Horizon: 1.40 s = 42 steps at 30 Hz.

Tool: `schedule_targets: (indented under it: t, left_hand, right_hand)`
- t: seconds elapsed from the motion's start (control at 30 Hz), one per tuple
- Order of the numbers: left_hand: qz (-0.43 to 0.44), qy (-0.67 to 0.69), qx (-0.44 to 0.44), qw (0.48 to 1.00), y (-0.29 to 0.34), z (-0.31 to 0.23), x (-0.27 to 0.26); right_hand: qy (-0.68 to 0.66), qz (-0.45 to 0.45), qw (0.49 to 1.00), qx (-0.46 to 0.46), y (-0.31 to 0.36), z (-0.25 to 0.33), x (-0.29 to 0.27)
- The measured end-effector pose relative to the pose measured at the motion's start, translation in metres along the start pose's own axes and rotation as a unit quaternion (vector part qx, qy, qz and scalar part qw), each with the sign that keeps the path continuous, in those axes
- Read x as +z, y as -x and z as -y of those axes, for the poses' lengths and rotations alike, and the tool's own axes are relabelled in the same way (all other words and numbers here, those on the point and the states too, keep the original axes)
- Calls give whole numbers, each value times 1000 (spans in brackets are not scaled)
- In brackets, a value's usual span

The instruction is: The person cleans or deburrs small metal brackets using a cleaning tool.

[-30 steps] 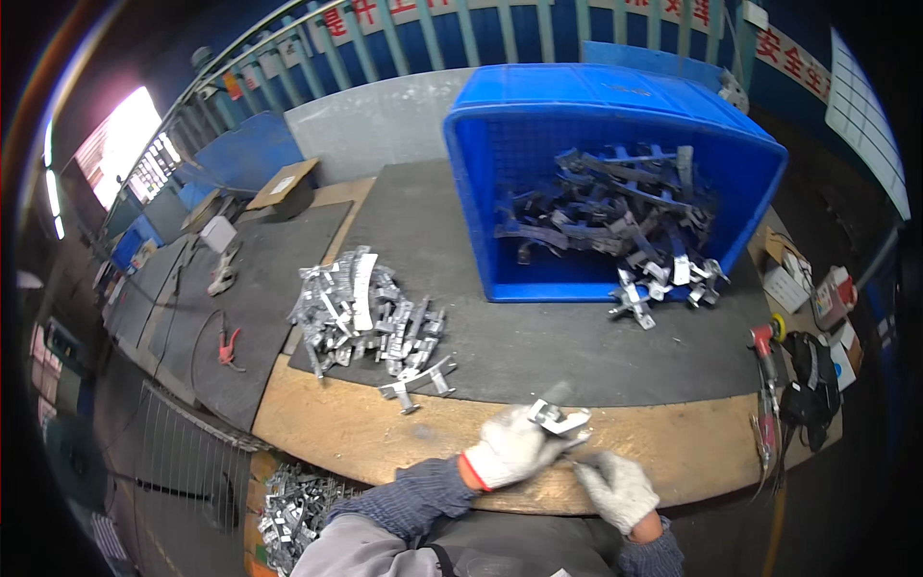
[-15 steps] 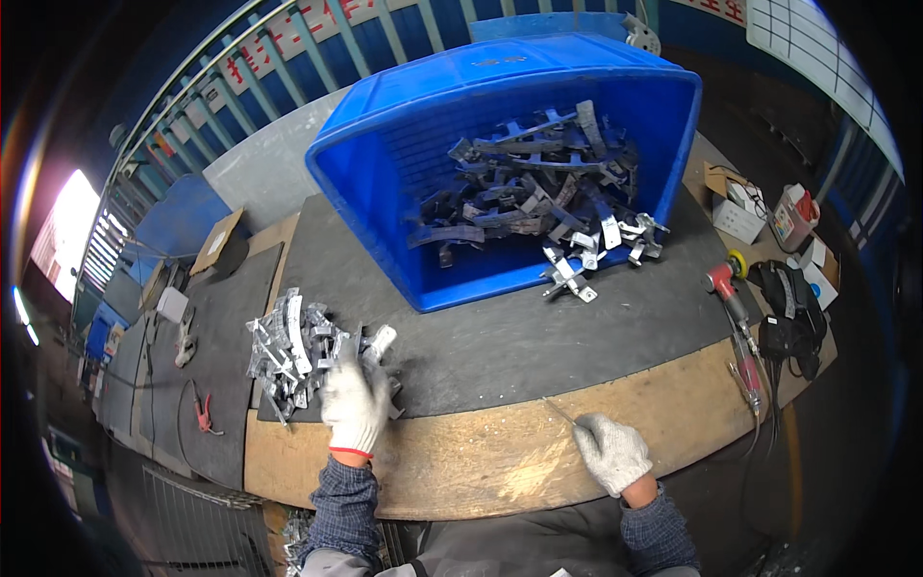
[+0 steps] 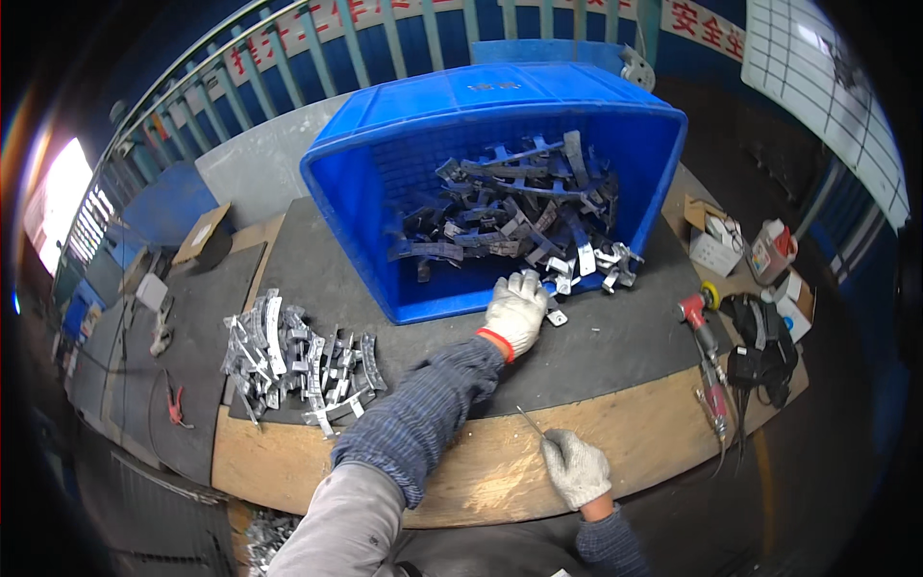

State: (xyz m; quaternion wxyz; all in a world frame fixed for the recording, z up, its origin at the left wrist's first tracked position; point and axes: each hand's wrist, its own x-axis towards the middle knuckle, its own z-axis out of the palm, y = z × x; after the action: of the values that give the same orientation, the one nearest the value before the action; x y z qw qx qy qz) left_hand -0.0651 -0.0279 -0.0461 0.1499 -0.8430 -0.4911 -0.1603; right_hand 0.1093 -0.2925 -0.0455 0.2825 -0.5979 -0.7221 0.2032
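My left hand [image 3: 517, 310], in a white knit glove with a red cuff, is at the front rim of a tipped blue plastic bin [image 3: 351, 207]. Its fingers bend beside a silver metal bracket [image 3: 558, 316] at the bin's mouth; whether they grip it is hidden. Dark curved metal brackets [image 3: 510, 207] lie heaped inside the bin. My right hand [image 3: 575, 468], gloved too, is closed around a thin metal rod [image 3: 529, 420] above the wooden front strip. On the left, a pile of silver curved brackets [image 3: 303, 356] rests on the dark mat [image 3: 461, 375].
A red-handled air grinder [image 3: 700, 325] lies on the right, next to a black strapped item [image 3: 760, 337]. Small open boxes [image 3: 716, 252] stand behind them. A red air blow gun [image 3: 176, 404] lies on the left-hand table. Green railings rise at the back.
My left hand has moved from the pile at left to the bin's front rim, leaving brackets on the pile. The right hand still holds the rod. The whole view has shifted slightly.
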Motion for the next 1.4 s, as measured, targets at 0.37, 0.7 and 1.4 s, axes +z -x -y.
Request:
schedule_targets:
  t: [0.37,0.7,1.4]
  left_hand:
    - [62,137,-83,985,101,-31,-71]
    - [181,829,-259,460,177,-13,-166]
    - [218,483,-163,832,218,-55,-193]
  right_hand:
    - [-142,-61,986,58,-2,-9,-6]
    - [-440,-37,859,258,-11,18,-33]
    - [-296,84,950,46,-22,84,-33]
